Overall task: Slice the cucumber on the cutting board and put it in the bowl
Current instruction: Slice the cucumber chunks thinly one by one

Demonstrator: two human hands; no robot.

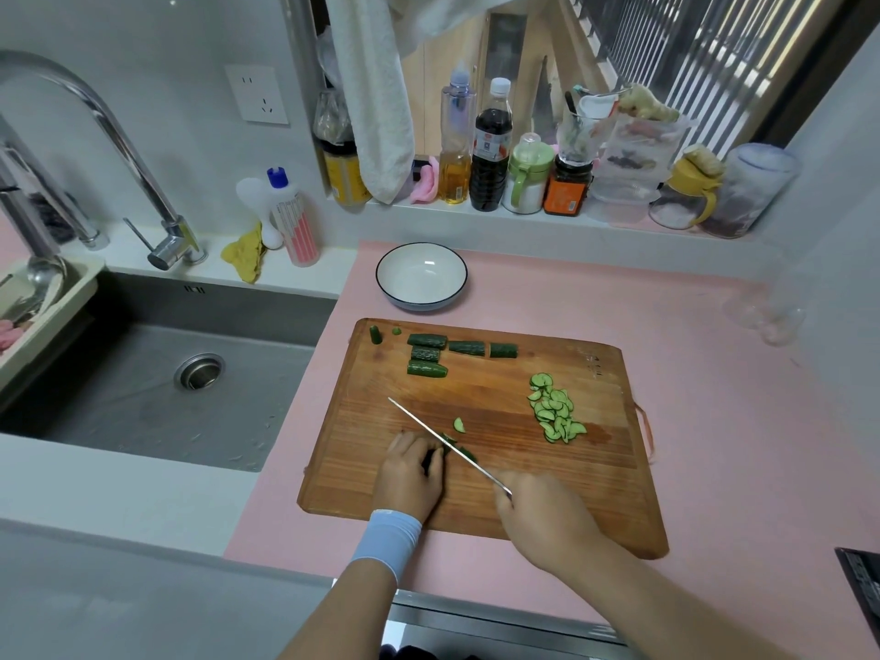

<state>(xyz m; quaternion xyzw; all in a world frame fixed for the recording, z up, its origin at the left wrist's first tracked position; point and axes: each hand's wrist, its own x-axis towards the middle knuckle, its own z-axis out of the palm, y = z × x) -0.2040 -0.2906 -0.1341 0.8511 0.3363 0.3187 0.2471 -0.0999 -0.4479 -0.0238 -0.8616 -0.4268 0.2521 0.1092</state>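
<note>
From my seat at the feed, the steel sink [157, 373] fills the left of the view and a pink mat [714, 373] covers the counter to its right. On the mat lies the wooden cutting board [500, 397], where all the cucumber is. At the board's near edge, the right hand [543, 512] has its fingers wrapped tight round the handle of a knife [443, 440]; the handle is hidden in the fist, and the thin blade runs out diagonally toward the far left. The left hand [409, 473], with a pale blue wristband [388, 540] behind it, has its fingers curled down over a cucumber piece [469, 454] and pins it to the board right against the blade. A white bowl [421, 273] with a dark rim stands on the mat just beyond the board's far edge, not touching it. Five uncut cucumber chunks [427, 354] sit near the far left of the board, with two small end bits [376, 334] beside them. A pile of half-moon slices [555, 414] lies toward the right side. One loose slice [459, 425] rests just beyond the blade.
</note>
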